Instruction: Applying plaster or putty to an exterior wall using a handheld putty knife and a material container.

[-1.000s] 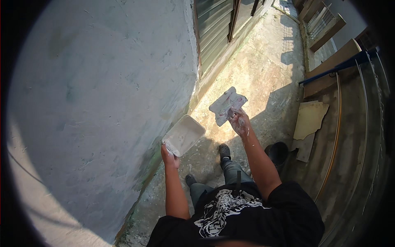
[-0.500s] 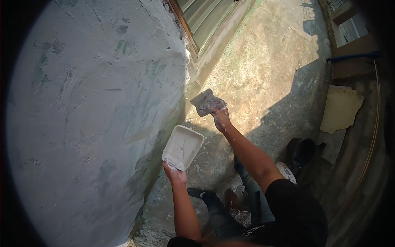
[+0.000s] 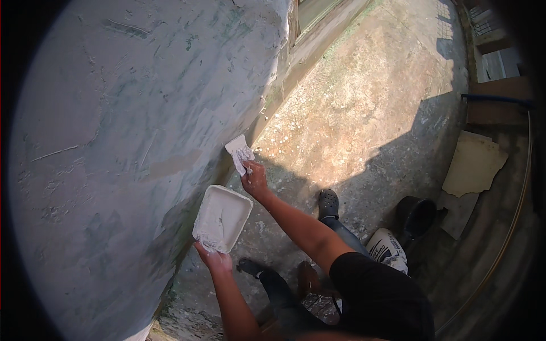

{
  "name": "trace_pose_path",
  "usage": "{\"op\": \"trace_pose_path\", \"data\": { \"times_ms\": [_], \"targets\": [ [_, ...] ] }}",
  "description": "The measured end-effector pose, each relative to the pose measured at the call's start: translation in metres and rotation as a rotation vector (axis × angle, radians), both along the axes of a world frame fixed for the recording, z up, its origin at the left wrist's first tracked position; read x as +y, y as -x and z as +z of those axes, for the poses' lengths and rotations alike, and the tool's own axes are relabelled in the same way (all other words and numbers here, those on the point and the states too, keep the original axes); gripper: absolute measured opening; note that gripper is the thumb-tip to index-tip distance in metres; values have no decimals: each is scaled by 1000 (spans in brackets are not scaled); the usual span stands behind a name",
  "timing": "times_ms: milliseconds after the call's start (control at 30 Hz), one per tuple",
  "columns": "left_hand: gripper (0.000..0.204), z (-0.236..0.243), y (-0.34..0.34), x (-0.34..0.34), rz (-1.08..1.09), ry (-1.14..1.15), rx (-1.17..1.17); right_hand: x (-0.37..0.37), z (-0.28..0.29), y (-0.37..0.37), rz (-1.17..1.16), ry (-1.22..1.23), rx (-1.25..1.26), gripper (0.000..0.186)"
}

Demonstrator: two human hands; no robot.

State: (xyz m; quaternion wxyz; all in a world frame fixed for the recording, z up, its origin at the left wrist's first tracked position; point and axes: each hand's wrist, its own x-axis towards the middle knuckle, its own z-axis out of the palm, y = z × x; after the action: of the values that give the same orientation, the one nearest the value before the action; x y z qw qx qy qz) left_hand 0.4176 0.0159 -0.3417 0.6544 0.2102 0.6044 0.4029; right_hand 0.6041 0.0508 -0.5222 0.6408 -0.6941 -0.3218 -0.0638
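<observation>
- Here's the scraper [image 3: 240, 152], smeared with pale paste, up near the foot of the wall [image 3: 114, 142]; whether it touches, I can't tell.
- The right hand [image 3: 254, 177] has it: that grip is closed tight, fingers curled around the scraper's near end.
- Just below and to the left, the tray [image 3: 223, 220], tilted, a layer of pale paste inside!
- The left hand [image 3: 215, 259] takes the tray's near edge, its grip clamped on that paste-smeared rim.
- Beneath, the floor [image 3: 364, 113], part sunlit, part shadow, with a grey shoe [image 3: 328, 203] planted on it.
- Out right, a white sack [image 3: 387, 247], a black bucket [image 3: 414, 216] near it, and a broken-edged board [image 3: 475, 163] beyond.
</observation>
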Motion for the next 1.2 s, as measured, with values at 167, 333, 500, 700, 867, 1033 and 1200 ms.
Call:
{"op": "trace_pose_path", "data": {
  "times_ms": [167,333,500,700,867,1033,1200],
  "targets": [
    [55,5,5,-1,-28,0,-4,-10,24,-81,7,163,415,20],
    [56,-20,-15,-11,-51,78,-86,20,22,-192,-220,-37,575,40],
    [56,-20,15,-1,-81,28,-64,38,54,-88,-261,119,367,28],
    [62,-13,11,10,-169,14,-49,-13,22,-32,-60,37,282,26],
    [61,-29,-23,6,-194,-9,-54,-7,-53,-120,-261,-171,921,28],
    [62,-78,-17,23,-169,-6,-67,45,-54,-167,-331,-102,826,24],
    [63,-83,11,12,-219,31,-140,41,-41,-66,-323,23,333,38]
  ]
}}
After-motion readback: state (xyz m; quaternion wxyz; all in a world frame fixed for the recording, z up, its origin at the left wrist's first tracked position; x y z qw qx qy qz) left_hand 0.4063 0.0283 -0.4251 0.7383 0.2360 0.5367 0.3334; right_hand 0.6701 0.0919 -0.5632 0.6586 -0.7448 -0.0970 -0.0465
